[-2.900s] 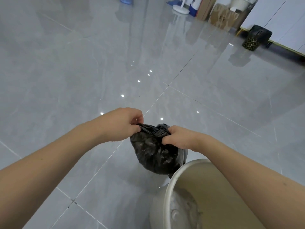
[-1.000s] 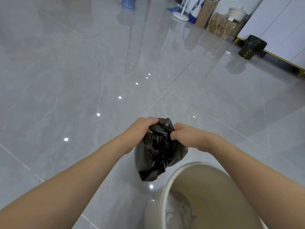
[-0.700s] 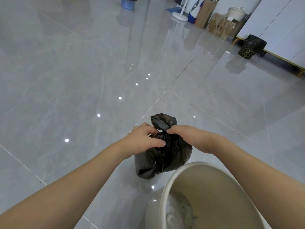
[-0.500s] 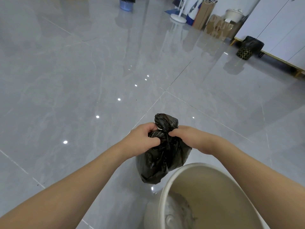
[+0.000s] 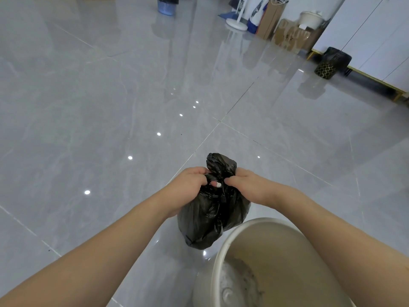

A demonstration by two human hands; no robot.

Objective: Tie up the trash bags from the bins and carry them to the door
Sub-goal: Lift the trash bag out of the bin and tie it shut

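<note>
A small black trash bag (image 5: 208, 220) hangs in the air above the grey tiled floor, just beyond the rim of a cream bin (image 5: 218, 251). Its twisted top sticks up between my hands. My left hand (image 5: 188, 187) grips the bag's neck from the left, fingers curled round the plastic. My right hand (image 5: 245, 185) pinches the neck from the right. The bin below my right arm holds no bag, and grey dirt shows on its bottom.
A black mesh bin with a black bag (image 5: 333, 63) stands by white cabinets at the far right. A blue bin (image 5: 166, 6) stands at the far top. Cardboard boxes (image 5: 290, 35), a white stand base (image 5: 236, 25) and a white pot crowd the back wall.
The bag's gathered top has been twisted and looped so a tuft now stands up between my hands. Both hands have closed in on the neck. The view has tilted slightly.
</note>
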